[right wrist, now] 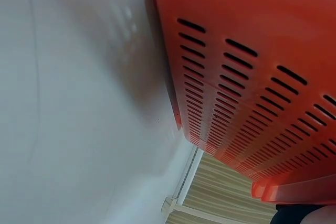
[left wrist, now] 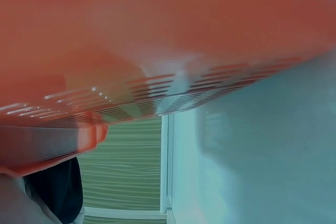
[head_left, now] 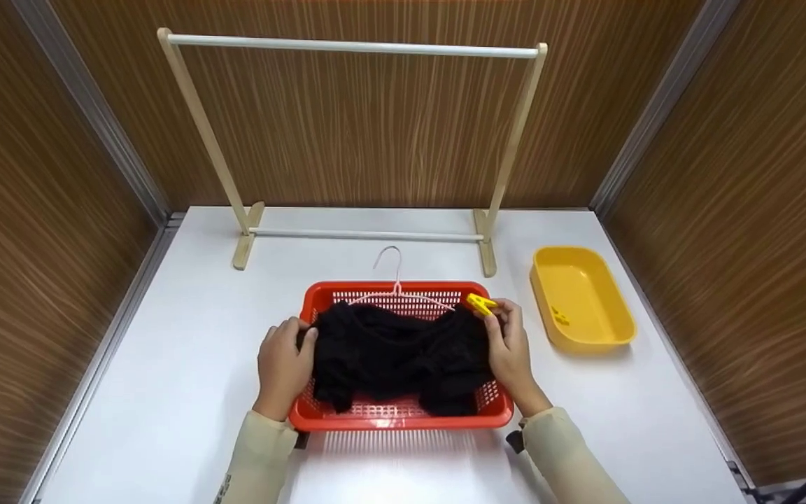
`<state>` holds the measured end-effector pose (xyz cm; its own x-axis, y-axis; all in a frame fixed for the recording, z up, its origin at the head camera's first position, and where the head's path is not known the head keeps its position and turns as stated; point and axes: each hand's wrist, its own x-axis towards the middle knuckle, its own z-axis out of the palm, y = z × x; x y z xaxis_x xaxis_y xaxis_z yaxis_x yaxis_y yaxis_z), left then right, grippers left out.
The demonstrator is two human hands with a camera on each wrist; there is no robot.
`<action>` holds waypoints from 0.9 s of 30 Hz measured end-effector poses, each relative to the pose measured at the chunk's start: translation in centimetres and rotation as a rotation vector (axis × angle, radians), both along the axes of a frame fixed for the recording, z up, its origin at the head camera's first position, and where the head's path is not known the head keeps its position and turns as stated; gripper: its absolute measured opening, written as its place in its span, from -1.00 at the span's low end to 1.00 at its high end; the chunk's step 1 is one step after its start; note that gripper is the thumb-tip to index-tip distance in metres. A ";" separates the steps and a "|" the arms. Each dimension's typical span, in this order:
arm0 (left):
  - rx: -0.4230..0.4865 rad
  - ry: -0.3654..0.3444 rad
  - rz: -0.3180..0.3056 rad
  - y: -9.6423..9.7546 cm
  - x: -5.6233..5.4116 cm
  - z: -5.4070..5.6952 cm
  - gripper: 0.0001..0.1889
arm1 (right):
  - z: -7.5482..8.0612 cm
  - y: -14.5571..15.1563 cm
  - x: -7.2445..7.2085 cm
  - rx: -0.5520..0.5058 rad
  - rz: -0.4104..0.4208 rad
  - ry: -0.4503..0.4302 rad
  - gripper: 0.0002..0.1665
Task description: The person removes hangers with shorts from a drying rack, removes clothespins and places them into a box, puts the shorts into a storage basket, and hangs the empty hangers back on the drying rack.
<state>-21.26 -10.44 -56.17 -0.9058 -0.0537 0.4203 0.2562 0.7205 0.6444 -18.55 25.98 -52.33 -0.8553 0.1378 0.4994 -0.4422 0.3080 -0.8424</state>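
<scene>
The right hand [head_left: 511,353] pinches a yellow clothespin [head_left: 480,304], the left hand [head_left: 285,360] black cloth [head_left: 396,350]. Best keep it taut along the hanger [head_left: 397,288].

The dark marks [head_left: 223,488] on the left sleeve [head_left: 261,448] are unreadable.

A bare left hand [head_left: 285,364] and bare right hand [head_left: 513,350] are emerging from pale beige fabric sleeves [head_left: 259,455]; small dark markings [head_left: 222,488] are lining the left one, black pieces [head_left: 515,441] showing beside both cuffs [head_left: 271,423].
</scene>
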 end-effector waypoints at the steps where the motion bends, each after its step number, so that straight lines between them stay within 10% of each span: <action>1: -0.002 -0.003 0.001 0.0 0.1 0.0 -0.84 | -0.1 0.0 0.1 -0.012 0.005 -0.002 -0.69; 27: -0.003 -0.037 -0.003 -0.1 -0.1 0.0 -0.81 | -0.2 0.0 0.0 -0.073 0.023 -0.013 -0.67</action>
